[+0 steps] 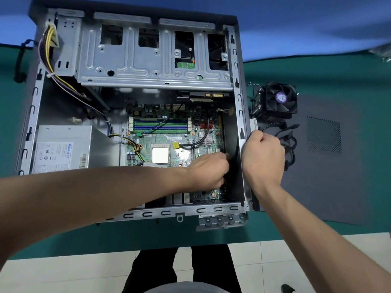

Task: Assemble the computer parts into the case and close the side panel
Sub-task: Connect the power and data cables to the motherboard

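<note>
An open grey computer case (31, 115) lies flat on the green mat, its green motherboard (184, 149) exposed with a bare CPU (160, 155) in the middle. My left hand (208, 171) reaches inside near the board's right edge, its fingers curled on a black cable (235, 153) that runs up along the case wall. My right hand (263, 157) is outside the case's right wall, fist closed around the same black cable near the rim. The CPU cooler with fan (279, 100) sits on the mat to the right. The dark side panel (330, 157) lies flat beyond it.
A power supply (63, 149) fills the case's lower left, with yellow and black wires (49, 49) running up the left side. The drive cage (148, 56) spans the top. Loose black cables (287, 144) lie by my right hand. The table's front edge is close to my body.
</note>
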`<state>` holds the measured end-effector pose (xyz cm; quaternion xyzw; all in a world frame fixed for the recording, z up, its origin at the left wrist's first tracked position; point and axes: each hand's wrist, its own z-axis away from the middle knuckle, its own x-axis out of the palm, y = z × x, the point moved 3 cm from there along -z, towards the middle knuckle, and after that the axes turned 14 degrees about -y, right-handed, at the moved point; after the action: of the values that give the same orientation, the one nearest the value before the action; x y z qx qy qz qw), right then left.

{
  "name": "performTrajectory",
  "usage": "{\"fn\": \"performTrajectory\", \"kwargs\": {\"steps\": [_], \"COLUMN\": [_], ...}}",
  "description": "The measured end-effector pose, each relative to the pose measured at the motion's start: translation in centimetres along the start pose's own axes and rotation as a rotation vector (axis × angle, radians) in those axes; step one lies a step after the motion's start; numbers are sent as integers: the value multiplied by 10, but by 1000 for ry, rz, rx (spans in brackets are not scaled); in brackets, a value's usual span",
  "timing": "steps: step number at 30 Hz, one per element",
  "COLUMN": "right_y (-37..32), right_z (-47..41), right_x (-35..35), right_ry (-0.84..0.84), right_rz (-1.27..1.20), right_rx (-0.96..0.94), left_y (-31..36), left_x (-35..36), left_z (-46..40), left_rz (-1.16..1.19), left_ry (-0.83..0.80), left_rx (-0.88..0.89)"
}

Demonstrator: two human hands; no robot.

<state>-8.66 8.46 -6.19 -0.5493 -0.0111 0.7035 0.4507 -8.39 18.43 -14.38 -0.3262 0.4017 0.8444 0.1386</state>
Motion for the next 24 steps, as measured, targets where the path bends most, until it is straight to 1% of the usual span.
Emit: {"fn": "performTrajectory", "kwargs": {"steps": [3, 12, 17, 21, 24], "right_y": [0, -1, 0, -1, -2], "right_z": [-1, 0, 0, 1, 2], "right_x": [0, 1, 1, -1, -1], "right_ry": [-9, -24, -20, -16, -18], "right_rz": [-6, -11, -2, 9, 17], "right_rx": [6, 8, 5, 7, 7], "left_y": [0, 4, 0, -3, -3], "left_x": [-2, -3, -7, -10, -14], "left_z": [0, -4, -3, -1, 2], "left_rz": [-14, -65, -7, 65, 99], "left_ry": [-6, -112, -118, -148, -129], "left_rx": [4, -7, -98, -111, -117]}}
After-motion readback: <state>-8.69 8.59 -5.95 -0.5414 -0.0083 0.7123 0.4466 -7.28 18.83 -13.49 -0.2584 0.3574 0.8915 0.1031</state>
